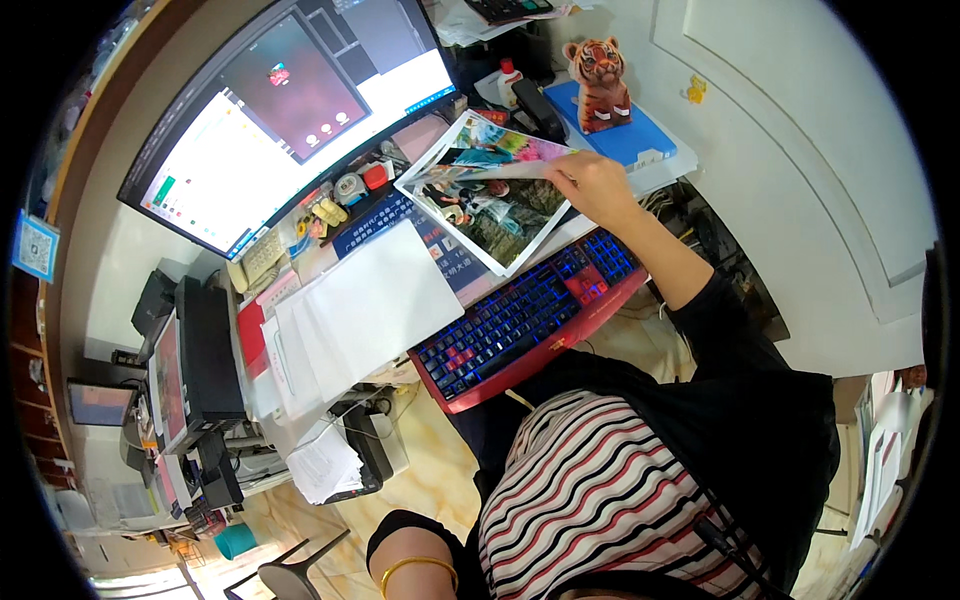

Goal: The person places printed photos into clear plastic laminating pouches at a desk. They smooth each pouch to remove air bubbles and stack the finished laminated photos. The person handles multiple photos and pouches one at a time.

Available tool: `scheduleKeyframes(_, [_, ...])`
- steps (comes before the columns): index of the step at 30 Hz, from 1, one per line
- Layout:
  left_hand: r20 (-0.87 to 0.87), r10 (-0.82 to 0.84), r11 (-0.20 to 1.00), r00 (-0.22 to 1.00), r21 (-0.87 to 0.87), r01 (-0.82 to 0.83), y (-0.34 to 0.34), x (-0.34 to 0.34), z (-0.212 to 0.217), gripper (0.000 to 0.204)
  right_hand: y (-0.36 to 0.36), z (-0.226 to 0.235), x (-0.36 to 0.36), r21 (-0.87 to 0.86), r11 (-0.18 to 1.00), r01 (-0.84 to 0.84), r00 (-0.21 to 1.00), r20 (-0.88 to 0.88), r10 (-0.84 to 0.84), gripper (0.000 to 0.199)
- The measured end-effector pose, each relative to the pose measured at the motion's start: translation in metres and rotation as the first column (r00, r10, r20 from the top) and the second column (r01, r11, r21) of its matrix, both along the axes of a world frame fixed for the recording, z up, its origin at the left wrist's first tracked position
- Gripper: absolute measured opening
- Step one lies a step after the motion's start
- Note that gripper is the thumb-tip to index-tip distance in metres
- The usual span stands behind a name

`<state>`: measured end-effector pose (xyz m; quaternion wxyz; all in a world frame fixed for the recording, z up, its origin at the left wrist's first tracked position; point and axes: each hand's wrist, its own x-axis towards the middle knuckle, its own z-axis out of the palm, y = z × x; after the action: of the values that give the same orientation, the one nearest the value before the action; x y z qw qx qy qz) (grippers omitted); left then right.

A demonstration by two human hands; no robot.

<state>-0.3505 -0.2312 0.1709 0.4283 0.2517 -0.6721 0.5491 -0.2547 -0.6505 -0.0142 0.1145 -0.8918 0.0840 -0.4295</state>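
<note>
R hand (598,190) stretched fwd beyond kybd (525,322), fingers (566,178) pinching photo sheet (495,156) edge; L hand unseen.

You wear a cream top (590,490) with wavy black and red stripes, a loose black jacket (765,440) with sleeves (725,335) ending near the elbow, a gold-coloured bangle (418,561) on your left arm (415,583), and a black cable (714,536).

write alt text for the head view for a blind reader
A bare right hand holds the curled edge of a paper colour photo print above another print, beyond a red keyboard with blue-lit black keys; a wide curved monitor stands left.
</note>
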Motion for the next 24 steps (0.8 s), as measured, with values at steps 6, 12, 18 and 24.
scheduleKeyframes(6, [0.091, -0.035, 0.861, 0.995, -0.503, 0.077, -0.032, -0.003, 0.012, 0.051, -0.001, 0.007, -0.003, 0.193, 0.981, 0.009, 0.997, 0.077, -0.025, 0.019])
scheduleKeyframes(12, [0.082, 0.177, 0.938, 0.981, -0.315, -0.143, -0.020, 0.008, 0.004, 0.053, 0.003, 0.012, -0.008, 0.202, 0.979, 0.006, 0.994, 0.109, -0.029, 0.019])
scheduleKeyframes(18, [-0.376, -0.269, 0.817, 0.887, -0.577, 0.003, -0.053, 0.013, 0.006, 0.049, 0.039, 0.048, -0.008, 0.087, 0.989, -0.121, 0.968, 0.230, 0.099, 0.008])
scheduleKeyframes(24, [-0.950, -0.282, 0.776, -0.137, -0.310, 0.549, -0.062, -0.013, 0.037, 0.043, 0.105, 0.042, -0.009, 0.053, 0.934, -0.353, 0.934, 0.070, 0.349, 0.018])
